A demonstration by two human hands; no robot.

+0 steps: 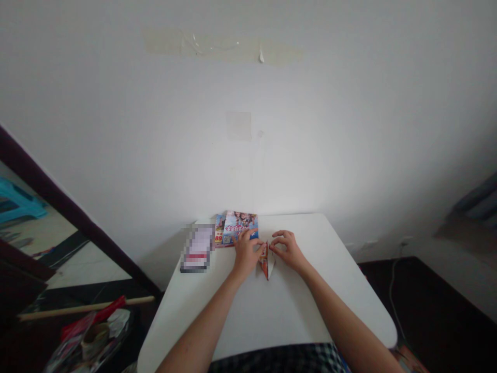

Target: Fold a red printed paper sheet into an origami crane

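Over the middle of the white table [272, 321], a small piece of folded paper [265, 267], printed orange on one side and white on the other, tapers to a point toward me. My left hand [247, 253] pinches its upper left edge between thumb and forefinger. On the opposite side, my right hand [289, 250] has thumb and forefinger closed at the paper's upper right edge, the other fingers curled. Just beyond my left hand lie printed leaflets [241, 221], overlapping, with colourful pictures. The finest folds are too small to make out.
A blurred-out phone [198, 247] lies at the table's left edge. The white wall [349, 129] rises behind the table. On the floor at the left are a bin with rubbish [95, 336] and a wooden stick [89, 307], near a leaning mirror [85, 259]. A cable [394, 290] hangs at the right.
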